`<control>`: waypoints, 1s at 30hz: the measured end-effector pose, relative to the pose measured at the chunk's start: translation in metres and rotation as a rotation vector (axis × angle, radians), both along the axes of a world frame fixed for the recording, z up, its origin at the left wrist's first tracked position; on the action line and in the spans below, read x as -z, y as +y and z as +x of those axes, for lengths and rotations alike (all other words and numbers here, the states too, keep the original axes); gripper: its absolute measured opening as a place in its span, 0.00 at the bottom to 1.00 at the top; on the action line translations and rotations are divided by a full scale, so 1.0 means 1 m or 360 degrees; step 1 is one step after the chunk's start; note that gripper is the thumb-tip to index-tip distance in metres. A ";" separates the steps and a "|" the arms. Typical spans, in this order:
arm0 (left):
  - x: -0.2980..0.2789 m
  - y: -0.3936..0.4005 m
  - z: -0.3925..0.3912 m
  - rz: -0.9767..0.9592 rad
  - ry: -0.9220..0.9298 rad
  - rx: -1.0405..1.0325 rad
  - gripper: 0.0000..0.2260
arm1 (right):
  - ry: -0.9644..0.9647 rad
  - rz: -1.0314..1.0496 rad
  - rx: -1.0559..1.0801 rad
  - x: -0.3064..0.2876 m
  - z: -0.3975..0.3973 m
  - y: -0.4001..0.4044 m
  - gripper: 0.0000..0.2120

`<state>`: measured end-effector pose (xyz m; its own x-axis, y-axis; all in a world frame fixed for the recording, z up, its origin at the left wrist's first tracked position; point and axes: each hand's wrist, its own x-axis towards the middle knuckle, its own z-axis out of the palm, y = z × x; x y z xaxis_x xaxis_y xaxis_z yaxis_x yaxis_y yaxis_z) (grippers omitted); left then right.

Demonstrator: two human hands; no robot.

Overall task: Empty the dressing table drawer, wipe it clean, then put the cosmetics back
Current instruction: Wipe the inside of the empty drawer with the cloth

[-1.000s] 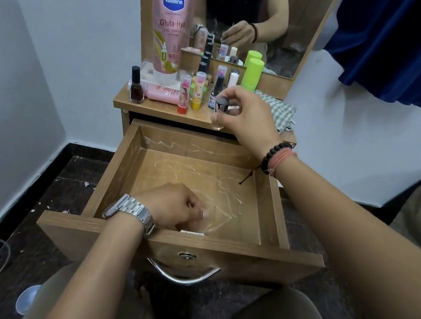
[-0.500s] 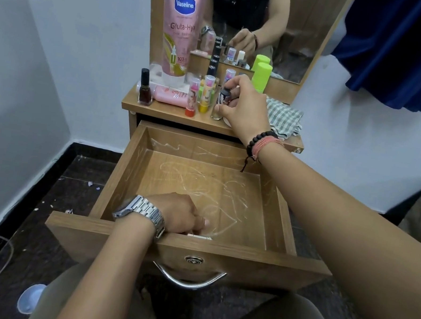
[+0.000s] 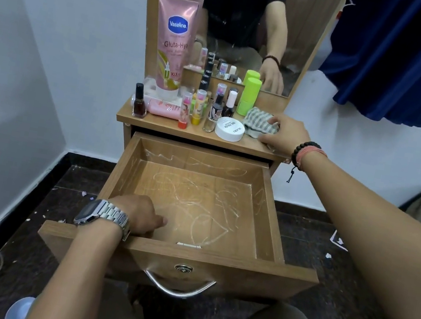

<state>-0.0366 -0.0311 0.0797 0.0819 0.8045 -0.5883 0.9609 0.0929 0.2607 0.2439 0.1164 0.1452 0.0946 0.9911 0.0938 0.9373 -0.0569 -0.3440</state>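
I find the drawer pulled fully out at the centre of the frame, its wooden floor streaked with pale scribble marks and holding no cosmetics. My left hand sits inside at the drawer's lower left corner, fingers curled downward just behind the front panel; I cannot tell whether they hold anything. A metal watch is on that wrist.

My right hand is at the right of the frame on the dressing table top, fingers spread and resting on the checked cloth, which lies crumpled at the right end of the top. A dark bead bracelet circles that wrist.

The cosmetics stand grouped on the top, above the drawer: a tall pink Vaseline tube upright against the mirror, a dark nail polish bottle at the left end, small lip balm sticks in the middle, a green cylinder, and a flat white round jar just beside the cloth.
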 end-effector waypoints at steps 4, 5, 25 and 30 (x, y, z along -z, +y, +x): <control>-0.002 -0.002 0.001 0.0043 -0.0055 0.0013 0.18 | -0.0036 0.0154 0.0086 -0.001 0.010 0.003 0.13; -0.002 -0.002 0.000 0.0063 -0.0085 0.0010 0.17 | 0.0002 0.0161 0.0108 0.000 0.012 0.004 0.12; -0.031 -0.063 0.111 0.1874 -0.1376 0.0602 0.25 | 0.2679 -0.0393 -0.0028 -0.021 -0.004 -0.237 0.14; -0.022 -0.086 0.111 0.1805 -0.1464 0.0638 0.18 | 0.2714 -0.0445 -0.0042 -0.012 -0.012 -0.268 0.15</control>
